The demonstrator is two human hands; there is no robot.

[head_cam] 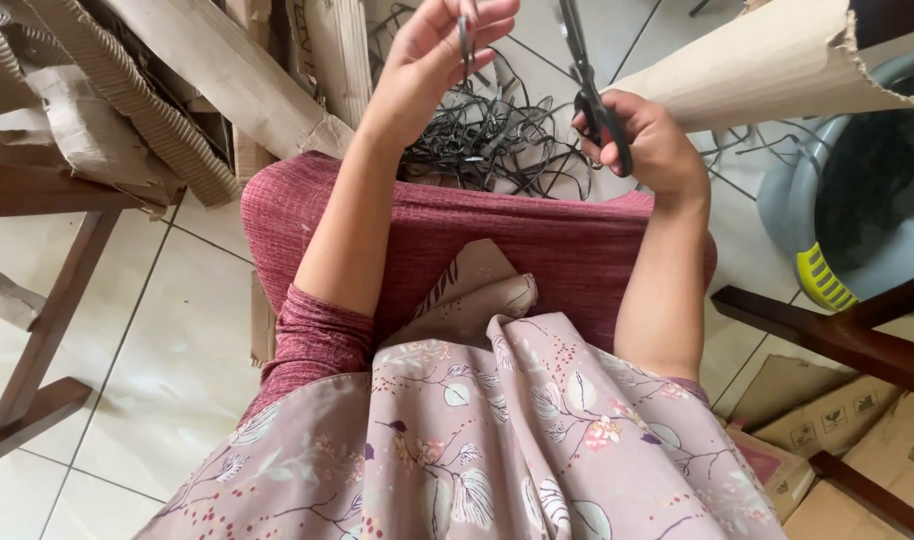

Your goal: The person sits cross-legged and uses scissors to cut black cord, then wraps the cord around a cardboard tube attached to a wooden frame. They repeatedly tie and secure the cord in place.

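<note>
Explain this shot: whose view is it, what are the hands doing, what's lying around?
One picture, from a camera worn on a person's head, looking down over their lap. There is no machine, only two bare hands. The left hand pinches a thin black strip between its fingertips. The right hand has a grip on black scissors, blades pointing up. Below the hands, a tangle of black strips lies on the tiled floor. Torn cardboard is piled on the left, a grey plastic bin stands on the right, with wooden furniture legs nearby.

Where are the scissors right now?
In the head view, the black scissors are up top, right of centre, held in the right hand, blades pointing up, above the tangle of black cords on the floor.
</note>
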